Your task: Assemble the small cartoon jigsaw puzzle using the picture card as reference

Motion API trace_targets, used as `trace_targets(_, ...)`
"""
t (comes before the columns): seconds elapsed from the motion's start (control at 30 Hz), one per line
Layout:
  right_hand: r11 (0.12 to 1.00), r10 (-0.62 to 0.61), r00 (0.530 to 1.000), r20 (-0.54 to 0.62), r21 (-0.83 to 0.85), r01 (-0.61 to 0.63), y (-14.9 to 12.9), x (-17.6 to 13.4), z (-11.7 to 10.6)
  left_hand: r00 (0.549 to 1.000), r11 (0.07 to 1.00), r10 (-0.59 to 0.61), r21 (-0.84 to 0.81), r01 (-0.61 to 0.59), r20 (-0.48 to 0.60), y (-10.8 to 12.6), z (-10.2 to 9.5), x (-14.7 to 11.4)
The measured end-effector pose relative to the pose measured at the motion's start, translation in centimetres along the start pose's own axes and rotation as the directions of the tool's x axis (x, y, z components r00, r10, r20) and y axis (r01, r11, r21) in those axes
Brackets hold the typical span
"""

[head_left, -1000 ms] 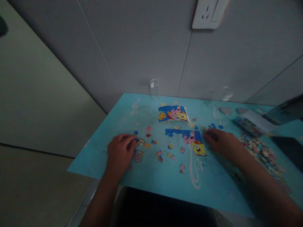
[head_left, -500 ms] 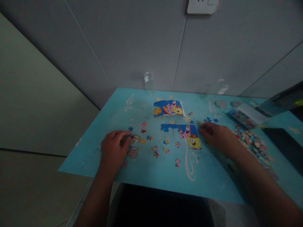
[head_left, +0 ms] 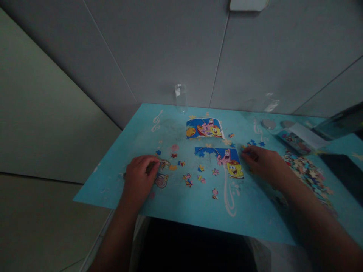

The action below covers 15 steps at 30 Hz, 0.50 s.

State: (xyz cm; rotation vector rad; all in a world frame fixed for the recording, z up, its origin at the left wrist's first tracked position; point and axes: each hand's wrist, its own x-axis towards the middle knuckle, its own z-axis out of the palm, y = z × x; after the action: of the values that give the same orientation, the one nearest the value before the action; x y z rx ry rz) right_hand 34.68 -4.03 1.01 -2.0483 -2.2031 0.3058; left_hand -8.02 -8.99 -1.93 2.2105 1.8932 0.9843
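Puzzle (head_left: 227, 158) lies unfinished on the desk (head_left: 181, 206) between the curled left hand (head_left: 140, 173) and right hand (head_left: 262, 162); I can't tell if they pinch anything.

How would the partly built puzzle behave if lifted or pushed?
The partly built puzzle would probably sag or split, since it's joined from small pieces. Its narrow top-left strip seems likeliest to break. Lying flat on the table, it might slide if pushed.

Smooth card-like puzzle (head_left: 234, 169), paper picture sheet (head_left: 204, 129), glossy see-through jar (head_left: 180, 99), dull metallic-looking lids (head_left: 268, 124)
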Motion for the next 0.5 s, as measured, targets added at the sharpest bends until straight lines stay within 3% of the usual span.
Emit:
trace_targets(0.17,1.000,-0.009,1.000,-0.005,0.003,0.009,-0.1,0.1,-0.1,0.999,0.995,-0.009,-0.096,0.006,-0.035,0.2,-0.1,-0.4)
trace_targets(0.27,1.000,0.007,1.000,0.013,-0.001,-0.007,-0.1,0.1,-0.1,0.991,0.974,0.135,-0.186,-0.129,0.019,0.5,-0.3,-0.7)
trace_targets(0.4,1.000,0.022,1.000,0.018,-0.010,-0.022,0.1,0.2,0.0,0.914,0.901,0.373,-0.296,-0.316,0.160,1.1,-0.7,-0.6)
trace_targets(0.5,1.000,0.018,1.000,0.004,0.001,-0.018,0.3,0.2,0.1,0.868,0.867,0.444,-0.351,-0.354,0.223,1.5,-1.0,-0.4)
